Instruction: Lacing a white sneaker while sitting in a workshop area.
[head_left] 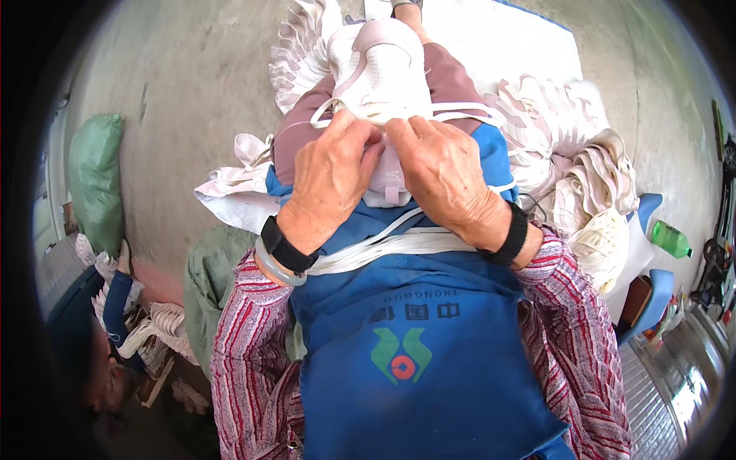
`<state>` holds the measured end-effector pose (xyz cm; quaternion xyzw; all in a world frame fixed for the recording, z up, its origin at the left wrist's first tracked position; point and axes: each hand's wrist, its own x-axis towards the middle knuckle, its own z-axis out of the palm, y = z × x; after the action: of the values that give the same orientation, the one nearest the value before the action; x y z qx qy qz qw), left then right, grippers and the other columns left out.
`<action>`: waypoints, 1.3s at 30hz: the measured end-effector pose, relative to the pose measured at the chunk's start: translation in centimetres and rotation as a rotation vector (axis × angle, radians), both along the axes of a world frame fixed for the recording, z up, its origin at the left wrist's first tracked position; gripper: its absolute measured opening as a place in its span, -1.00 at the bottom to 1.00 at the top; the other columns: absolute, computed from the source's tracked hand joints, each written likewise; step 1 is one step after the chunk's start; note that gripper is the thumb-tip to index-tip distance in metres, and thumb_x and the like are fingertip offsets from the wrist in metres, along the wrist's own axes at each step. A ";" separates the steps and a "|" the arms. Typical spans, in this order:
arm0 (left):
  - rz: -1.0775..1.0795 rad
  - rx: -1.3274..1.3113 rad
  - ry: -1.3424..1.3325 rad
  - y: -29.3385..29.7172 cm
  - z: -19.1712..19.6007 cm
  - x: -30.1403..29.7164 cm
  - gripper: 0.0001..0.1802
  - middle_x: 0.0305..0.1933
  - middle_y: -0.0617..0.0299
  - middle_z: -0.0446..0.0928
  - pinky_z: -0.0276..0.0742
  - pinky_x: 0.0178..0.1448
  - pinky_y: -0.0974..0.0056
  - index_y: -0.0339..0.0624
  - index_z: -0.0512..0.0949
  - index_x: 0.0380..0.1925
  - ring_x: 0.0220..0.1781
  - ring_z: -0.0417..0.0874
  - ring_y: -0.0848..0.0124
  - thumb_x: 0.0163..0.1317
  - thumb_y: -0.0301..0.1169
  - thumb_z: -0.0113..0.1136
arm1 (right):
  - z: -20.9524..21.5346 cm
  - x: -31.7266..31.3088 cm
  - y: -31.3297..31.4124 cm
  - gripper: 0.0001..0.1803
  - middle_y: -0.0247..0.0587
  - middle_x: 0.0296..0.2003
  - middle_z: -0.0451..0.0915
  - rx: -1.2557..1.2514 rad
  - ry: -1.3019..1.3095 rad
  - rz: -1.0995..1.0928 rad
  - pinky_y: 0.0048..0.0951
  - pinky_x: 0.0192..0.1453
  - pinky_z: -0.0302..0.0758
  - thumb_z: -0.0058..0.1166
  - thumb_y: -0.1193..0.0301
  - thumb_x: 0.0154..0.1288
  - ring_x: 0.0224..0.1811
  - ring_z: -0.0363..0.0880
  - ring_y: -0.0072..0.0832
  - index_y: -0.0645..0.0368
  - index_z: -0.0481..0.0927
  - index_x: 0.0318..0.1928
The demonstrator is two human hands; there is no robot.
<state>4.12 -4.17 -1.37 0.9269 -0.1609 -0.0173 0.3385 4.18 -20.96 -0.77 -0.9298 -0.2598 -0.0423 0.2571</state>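
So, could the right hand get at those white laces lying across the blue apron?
Most likely yes: the white laces lie just nearer the body than the right hand, their middle uncovered. That hand seems busy at the pale shoe, though, so it may need to leave that first.

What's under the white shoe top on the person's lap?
Purple trousers show on both sides of the shoe top, and a blue apron by its near end. What lies right underneath is covered, so I can't tell.

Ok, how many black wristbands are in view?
2: one black wristband around the left wrist, another black wristband around the right wrist. I see no others.
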 end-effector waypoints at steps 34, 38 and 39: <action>0.147 -0.185 0.458 6.4 2.4 0.5 -0.92 -0.61 0.34 0.42 0.31 -0.45 0.38 -0.25 0.49 -0.60 -0.57 0.40 0.54 0.00 -0.50 0.16 | 1.1 -2.4 -4.2 -0.73 -0.13 -0.21 0.49 0.257 0.288 -0.126 -0.27 -0.34 0.53 0.23 0.52 0.14 -0.36 0.59 -0.19 0.18 0.53 -0.13; 0.262 -0.246 0.730 7.3 1.9 -1.2 -0.95 -0.59 0.47 0.38 0.24 -0.49 0.49 -0.19 0.49 -0.52 -0.55 0.32 0.69 0.07 -0.50 0.15 | 0.7 -2.3 -4.6 -0.69 -0.12 -0.23 0.48 0.281 0.369 -0.160 -0.32 -0.42 0.51 0.25 0.51 0.12 -0.50 0.56 -0.28 0.21 0.50 -0.11; 0.247 -0.266 0.761 7.2 1.7 -1.3 -0.94 -0.56 0.49 0.39 0.26 -0.51 0.51 -0.14 0.48 -0.49 -0.58 0.33 0.70 0.11 -0.48 0.16 | 0.8 -2.4 -4.5 -0.69 -0.12 -0.23 0.48 0.280 0.361 -0.153 -0.32 -0.42 0.51 0.25 0.51 0.12 -0.50 0.56 -0.28 0.21 0.50 -0.11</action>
<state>2.84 3.01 0.32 0.8150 0.0873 -0.2968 0.4899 1.74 -25.47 -0.01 -0.8947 -0.1300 0.0695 0.4217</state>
